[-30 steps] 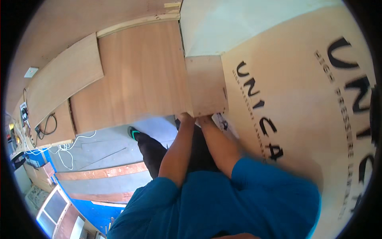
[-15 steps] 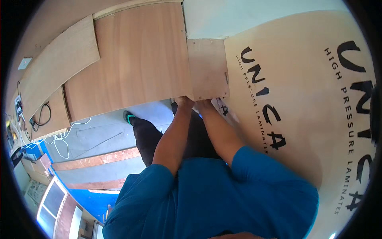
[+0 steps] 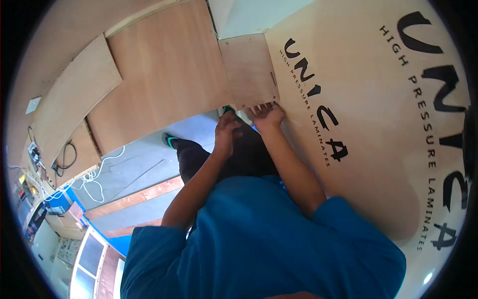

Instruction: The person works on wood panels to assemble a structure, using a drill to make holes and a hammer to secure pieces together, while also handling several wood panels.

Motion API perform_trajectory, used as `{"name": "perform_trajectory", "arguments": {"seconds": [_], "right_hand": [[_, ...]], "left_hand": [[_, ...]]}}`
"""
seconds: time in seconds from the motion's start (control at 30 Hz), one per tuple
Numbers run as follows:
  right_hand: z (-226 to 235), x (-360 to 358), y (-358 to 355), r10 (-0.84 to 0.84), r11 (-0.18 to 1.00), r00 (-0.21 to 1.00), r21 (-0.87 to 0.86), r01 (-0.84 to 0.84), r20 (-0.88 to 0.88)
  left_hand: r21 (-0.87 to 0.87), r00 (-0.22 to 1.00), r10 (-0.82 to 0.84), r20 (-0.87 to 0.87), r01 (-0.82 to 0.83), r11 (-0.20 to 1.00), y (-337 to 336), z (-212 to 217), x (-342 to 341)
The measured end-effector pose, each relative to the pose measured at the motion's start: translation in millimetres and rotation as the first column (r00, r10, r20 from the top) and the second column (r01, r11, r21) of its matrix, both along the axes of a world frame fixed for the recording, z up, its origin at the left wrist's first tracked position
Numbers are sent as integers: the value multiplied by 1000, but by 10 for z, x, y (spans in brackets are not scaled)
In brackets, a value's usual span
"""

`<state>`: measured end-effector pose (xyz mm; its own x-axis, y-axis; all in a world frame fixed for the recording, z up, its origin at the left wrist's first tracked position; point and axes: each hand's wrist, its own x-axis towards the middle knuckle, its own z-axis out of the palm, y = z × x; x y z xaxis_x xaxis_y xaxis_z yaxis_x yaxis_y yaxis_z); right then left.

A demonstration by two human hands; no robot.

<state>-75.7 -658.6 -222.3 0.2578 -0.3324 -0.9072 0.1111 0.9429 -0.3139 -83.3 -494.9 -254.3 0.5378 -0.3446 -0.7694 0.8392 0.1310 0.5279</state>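
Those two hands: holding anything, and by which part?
Right hand: at the near edge of the small wooden panel, grip unclear. Left hand: nothing visible held.

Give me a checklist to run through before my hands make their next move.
1. Right hand at the small square panel's near edge: ok, fingers are there.
2. Right-hand grip firm: cannot tell.
3. Left hand off the wood: ok, it appears just short of the large panel.
4. Large panel uncovered: not ok, a thin board overlaps its left side.
5. White cables tidy: not ok, tangled on the left.
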Motion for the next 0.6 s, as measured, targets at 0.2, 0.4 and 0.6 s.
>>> {"name": "perform_trajectory", "arguments": {"seconds": [0.2,0.4,0.6], "right_hand": [[291,689,117,-430,900,725,194,389,539],[-74,572,3,-246,961,963,-153,229,-105],[-397,437,-74,-214,971,959,-146,188,-187]], "left_hand": [[-146,998,47,-29,-50,988,-230,843,410],[-198,988,93,-124,-116,973,-345,499,363],[-173,999,19,37,-12,985,-268,433,346]]}}
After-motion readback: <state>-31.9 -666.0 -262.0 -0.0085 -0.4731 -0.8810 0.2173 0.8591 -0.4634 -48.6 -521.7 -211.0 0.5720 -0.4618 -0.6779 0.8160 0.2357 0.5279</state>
